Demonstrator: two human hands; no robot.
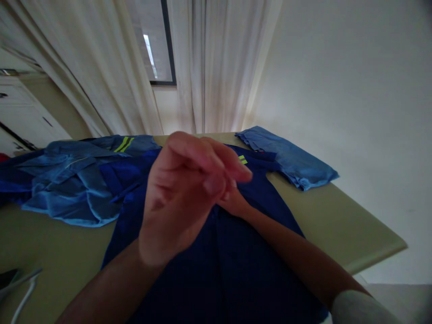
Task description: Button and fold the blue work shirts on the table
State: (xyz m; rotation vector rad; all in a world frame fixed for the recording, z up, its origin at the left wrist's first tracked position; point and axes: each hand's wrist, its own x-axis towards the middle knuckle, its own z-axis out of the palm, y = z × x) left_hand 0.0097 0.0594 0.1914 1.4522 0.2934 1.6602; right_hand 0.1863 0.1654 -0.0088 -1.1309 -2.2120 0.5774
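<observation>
A dark blue work jacket [216, 270] lies spread over the table in front of me, a seam running down its middle and a yellow-green stripe near its top. Raised close to the camera, my left hand [182, 193] has its fingers curled toward the thumb. Nothing shows between them, and the hand covers part of the jacket. My right hand [236, 203] rests low over the jacket's upper middle, behind the left one. Its fingers are mostly hidden, so whether it grips the cloth does not show.
Lighter blue garments [77, 184], one with yellow-green stripes, lie heaped at the left. A folded blue garment [290, 157] sits at the far right on the greenish table [344, 225]. White cables [25, 292] lie lower left. Curtains [226, 67] and a wall [354, 112] stand behind.
</observation>
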